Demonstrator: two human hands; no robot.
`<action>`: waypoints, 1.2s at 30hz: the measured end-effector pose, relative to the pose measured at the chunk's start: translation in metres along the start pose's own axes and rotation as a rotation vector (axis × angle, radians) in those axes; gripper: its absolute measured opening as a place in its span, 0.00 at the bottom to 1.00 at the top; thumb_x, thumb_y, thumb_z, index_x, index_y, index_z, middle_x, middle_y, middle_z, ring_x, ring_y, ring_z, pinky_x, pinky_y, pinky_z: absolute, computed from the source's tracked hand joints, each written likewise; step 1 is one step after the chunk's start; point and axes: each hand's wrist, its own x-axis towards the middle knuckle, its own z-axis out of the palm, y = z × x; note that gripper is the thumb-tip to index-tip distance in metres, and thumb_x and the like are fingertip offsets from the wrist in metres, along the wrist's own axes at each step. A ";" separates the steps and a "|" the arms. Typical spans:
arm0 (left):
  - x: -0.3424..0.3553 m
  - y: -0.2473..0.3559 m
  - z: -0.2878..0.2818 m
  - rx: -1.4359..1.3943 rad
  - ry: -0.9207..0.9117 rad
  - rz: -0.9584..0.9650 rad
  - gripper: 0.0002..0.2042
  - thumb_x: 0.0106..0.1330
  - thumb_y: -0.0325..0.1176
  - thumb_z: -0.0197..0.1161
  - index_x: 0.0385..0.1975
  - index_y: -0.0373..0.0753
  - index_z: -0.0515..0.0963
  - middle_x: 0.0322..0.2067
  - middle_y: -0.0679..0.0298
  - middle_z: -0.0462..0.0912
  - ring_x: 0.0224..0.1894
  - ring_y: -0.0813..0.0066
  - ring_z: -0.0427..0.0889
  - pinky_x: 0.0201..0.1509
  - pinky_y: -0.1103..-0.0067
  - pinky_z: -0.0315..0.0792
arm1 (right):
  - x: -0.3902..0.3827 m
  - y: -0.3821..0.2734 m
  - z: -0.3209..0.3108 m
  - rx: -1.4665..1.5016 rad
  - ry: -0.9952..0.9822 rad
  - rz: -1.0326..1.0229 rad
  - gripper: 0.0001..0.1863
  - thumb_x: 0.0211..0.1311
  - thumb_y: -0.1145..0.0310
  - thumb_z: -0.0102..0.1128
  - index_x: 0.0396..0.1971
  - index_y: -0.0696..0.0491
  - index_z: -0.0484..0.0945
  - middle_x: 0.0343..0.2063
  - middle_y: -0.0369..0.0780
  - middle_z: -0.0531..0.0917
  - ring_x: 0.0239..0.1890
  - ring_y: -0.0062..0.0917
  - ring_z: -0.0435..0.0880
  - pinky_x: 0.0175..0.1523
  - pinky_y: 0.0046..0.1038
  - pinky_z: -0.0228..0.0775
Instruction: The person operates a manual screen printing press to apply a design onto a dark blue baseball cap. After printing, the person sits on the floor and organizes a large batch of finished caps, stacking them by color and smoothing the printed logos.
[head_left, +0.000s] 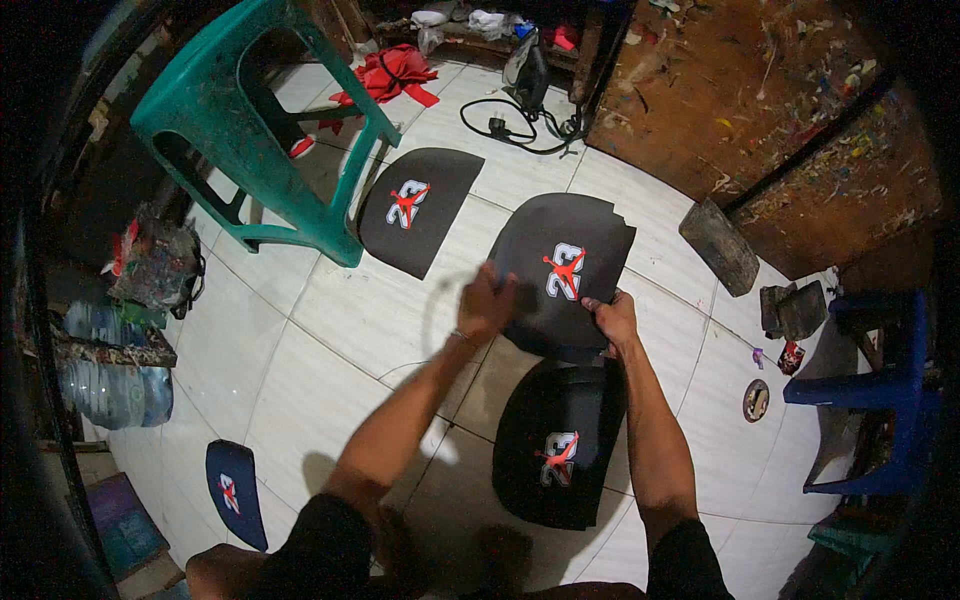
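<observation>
My right hand grips the lower right edge of a stack of dark grey half-round fabric panels, thumb on top. The top panel carries a red and white print. At the stack's left edge is my left hand, its fingers smeared by motion; whether it touches the stack I cannot tell. Nearer to me a second pile of black half-round panels with the same kind of print lies on the floor. One more dark panel lies flat at the far left, beside the green stool.
A green plastic stool stands far left, and a blue stool at right. A navy panel lies near left. An iron with its cord, red cloth, a brick-like block and a stained wooden board are farther off.
</observation>
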 end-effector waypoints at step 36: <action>-0.206 0.011 -0.048 -1.120 -0.554 -0.562 0.25 0.70 0.49 0.55 0.58 0.35 0.72 0.55 0.58 0.77 0.56 0.71 0.75 0.62 0.73 0.65 | -0.269 0.006 -0.050 0.040 -0.070 0.047 0.24 0.56 0.76 0.67 0.54 0.59 0.72 0.46 0.40 0.82 0.49 0.24 0.79 0.54 0.28 0.70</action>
